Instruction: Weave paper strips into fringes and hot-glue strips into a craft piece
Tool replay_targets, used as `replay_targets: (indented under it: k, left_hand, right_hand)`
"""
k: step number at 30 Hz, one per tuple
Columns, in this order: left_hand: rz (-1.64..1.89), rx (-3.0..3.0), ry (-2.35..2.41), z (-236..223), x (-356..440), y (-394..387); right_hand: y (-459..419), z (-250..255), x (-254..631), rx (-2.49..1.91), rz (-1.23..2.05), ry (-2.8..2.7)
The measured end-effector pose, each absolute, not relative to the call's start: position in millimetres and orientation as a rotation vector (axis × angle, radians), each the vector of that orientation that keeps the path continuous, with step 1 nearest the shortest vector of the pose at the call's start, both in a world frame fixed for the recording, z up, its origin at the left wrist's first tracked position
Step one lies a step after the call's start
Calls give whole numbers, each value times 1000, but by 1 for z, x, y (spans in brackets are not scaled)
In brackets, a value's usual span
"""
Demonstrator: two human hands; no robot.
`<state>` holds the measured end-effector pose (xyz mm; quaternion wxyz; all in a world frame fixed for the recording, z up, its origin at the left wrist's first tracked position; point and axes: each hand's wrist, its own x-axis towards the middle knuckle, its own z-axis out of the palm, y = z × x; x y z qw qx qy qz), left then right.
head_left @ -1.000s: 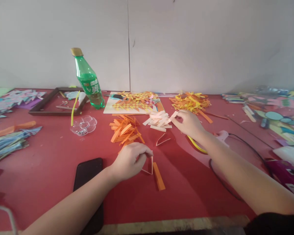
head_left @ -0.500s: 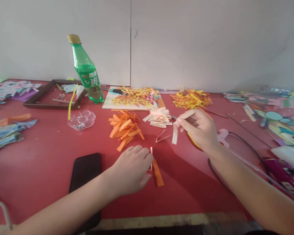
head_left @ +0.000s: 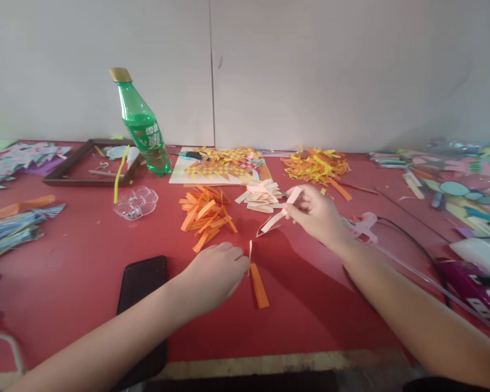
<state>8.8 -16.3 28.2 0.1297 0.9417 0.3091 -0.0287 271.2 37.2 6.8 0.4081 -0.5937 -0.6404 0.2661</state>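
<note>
Between the thumb and fingers of my right hand (head_left: 316,218) is a folded pale pink paper strip (head_left: 273,221), its two ends sticking out. My left hand (head_left: 216,272) is closed low over the table, with a thin pale paper strip (head_left: 250,250) at its fingertips; the fingers hide most of that strip. Beside those fingertips lies an orange paper strip (head_left: 260,286). A pile of pale pink strips (head_left: 261,195) is just left of my right hand. Beyond my left hand is a pile of orange strips (head_left: 206,212).
A green bottle (head_left: 147,136) leans by a brown frame (head_left: 79,158). A black phone (head_left: 142,283) lies by my left forearm. Woven paper rests on a white board (head_left: 177,171). Behind my right hand are yellow-orange strips (head_left: 316,166). A pink glue gun (head_left: 363,226) trails a cord.
My right hand has drawn a pale strip away from the pile, and the strip has swung up to the left. My left hand has turned knuckles-up, covering more of its strip.
</note>
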Motion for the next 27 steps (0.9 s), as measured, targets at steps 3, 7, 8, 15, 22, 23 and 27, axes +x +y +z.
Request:
replay_targets:
  k: [3,7,8,15,22,23,27]
  left_hand:
    - [-52,2694,902,29,5,-17]
    - [51,2672,903,28,-2,-15]
    - [103,2675,920,27,-3,-12]
    - [400,2854,1095,11,-3,31]
    - [228,2936,1303,2,5,59]
    - [211,2941,1327,1,3,62]
    - [119,2949,1362,-5,-12,69]
  right_hand:
    - [42,8,274,-1562,590,-1639]
    - [45,11,275,-1666,419,-1642]
    - [47,11,275,-1692,387,-1638]
    - [64,-2,272,-1719,403,-1637]
    - [59,-5,258,-1568,360,-1667]
    - [56,-4,257,-1528,323,-1687]
    - [44,0,256,-1286,52,-1856]
